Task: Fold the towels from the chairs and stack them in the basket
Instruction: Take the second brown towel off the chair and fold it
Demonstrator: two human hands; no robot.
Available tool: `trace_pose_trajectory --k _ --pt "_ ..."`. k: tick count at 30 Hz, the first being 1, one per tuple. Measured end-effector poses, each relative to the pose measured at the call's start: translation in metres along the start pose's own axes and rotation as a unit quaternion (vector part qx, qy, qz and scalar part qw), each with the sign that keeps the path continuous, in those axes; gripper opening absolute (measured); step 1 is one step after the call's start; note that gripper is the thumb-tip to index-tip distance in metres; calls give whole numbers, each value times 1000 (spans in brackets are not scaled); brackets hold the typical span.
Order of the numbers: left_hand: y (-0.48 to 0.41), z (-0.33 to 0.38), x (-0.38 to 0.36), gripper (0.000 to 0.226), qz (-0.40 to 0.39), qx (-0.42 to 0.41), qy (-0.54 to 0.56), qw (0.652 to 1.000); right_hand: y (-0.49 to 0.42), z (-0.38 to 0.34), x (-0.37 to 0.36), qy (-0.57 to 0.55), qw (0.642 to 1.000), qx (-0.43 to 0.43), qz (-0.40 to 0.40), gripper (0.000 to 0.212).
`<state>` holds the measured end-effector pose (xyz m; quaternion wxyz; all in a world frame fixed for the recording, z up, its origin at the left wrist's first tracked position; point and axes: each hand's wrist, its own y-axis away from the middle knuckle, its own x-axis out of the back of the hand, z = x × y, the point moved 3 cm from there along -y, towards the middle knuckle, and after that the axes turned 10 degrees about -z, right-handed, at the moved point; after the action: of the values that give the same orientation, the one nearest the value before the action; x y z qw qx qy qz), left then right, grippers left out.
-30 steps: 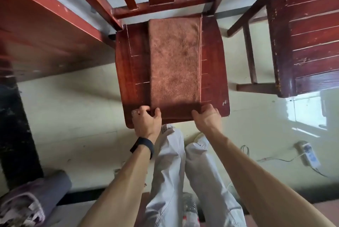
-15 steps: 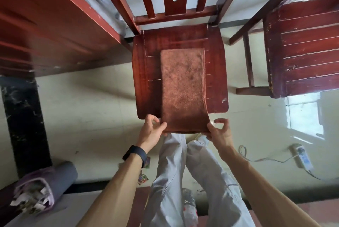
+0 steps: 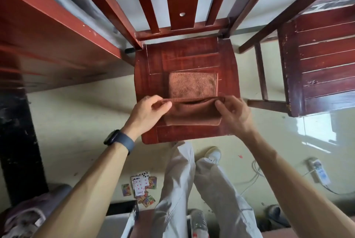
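The left hand (image 3: 148,112) and right hand (image 3: 233,112) pinch the near corners of the brown towel (image 3: 193,86), now carried forward over the half beyond them; this fold looks half-laid.

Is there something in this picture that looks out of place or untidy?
Yes. Playing cards lie scattered on the floor beside the person's legs, some face up, some face down. The towel lies straight on the chair seat.
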<state>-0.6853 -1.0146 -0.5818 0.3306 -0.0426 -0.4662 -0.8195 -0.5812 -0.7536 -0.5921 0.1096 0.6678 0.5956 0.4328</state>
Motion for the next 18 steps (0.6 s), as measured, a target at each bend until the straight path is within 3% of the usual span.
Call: trace_pose_trajectory --k 3,8,18 --pt "-50 7 -2 32 31 4 64 997 -42 -10 -7 8 999 -22 30 32" --pt "-110 8 -12 40 76 24 29 996 -88 -5 -26 -18 995 -87 52 42" --pt "-135 6 -22 47 121 55 -170 977 -114 0 -37 78 985 -108 112 39"
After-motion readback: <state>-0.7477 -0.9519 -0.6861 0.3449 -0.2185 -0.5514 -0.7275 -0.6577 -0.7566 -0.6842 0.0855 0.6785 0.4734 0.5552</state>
